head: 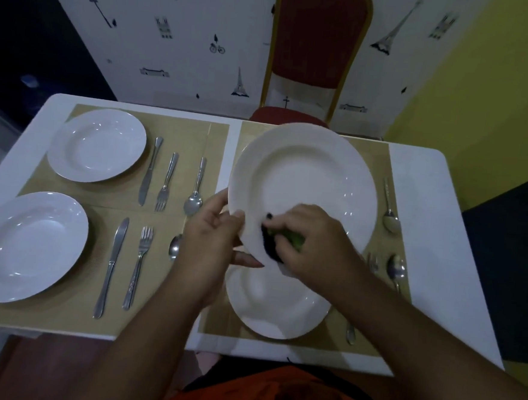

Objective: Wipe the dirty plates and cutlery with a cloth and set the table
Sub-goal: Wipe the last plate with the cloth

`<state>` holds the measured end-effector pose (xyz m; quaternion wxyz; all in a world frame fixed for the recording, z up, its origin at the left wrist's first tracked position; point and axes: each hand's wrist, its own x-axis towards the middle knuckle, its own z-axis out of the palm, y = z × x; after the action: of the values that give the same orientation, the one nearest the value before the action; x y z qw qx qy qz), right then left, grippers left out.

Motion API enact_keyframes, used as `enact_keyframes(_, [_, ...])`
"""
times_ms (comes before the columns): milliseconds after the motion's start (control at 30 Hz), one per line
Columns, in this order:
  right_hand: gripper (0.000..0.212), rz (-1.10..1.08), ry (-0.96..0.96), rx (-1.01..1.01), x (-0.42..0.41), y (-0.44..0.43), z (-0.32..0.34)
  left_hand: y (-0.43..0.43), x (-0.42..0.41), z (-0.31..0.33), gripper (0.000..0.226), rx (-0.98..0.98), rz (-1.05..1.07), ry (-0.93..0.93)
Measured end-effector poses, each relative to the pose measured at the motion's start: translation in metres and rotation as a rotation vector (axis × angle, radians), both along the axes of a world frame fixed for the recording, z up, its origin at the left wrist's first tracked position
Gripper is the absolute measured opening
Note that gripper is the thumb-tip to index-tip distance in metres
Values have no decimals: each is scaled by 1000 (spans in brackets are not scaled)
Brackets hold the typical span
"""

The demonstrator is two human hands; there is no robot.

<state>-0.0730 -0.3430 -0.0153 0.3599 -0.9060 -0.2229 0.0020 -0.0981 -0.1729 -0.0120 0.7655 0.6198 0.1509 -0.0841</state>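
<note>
I hold a large white plate (pixel 304 184) tilted above the right side of the table. My left hand (pixel 213 237) grips its near left rim. A dark and green cloth (pixel 277 243) is pressed on the plate's lower part by my right hand (pixel 309 243). Under my hands another white plate (pixel 274 306) lies on the near right placemat. Two more plates lie on the left mats, one far (pixel 97 145) and one near (pixel 29 247), each with a knife, fork and spoon beside it. Spoons (pixel 391 215) lie right of the held plate.
The white table (pixel 423 229) carries tan placemats (pixel 70 308). A red chair with a gold frame (pixel 316 53) stands at the far side. A fork (pixel 372 263) and a spoon (pixel 396 270) lie at the right, partly behind my right arm.
</note>
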Motion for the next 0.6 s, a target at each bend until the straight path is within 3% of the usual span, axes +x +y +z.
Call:
enact_keyframes(67, [25,13,30,-91,1,-28,-5,6,-1,2,38,40,3,6])
enact_keyframes(200, [27,-220,14,-182,23,-69,-16,-2,-15,2,37,37,-12,39])
enact_keyframes(333, [26,-396,-54,-40,39,-46,-10,-28,-20,-2,37,-1,-58,57])
enact_keyframes(433, [24,-214,0,86,25,-18,-2,-41,-12,-3,35,-49,-33,78])
enact_keyframes(533, [24,27,64,42,8,-37,-10,-35,-4,-3,36,18,21,56])
enact_keyframes(600, [24,65,118,-27,7,-67,-18,-35,-6,-3,37,72,33,66])
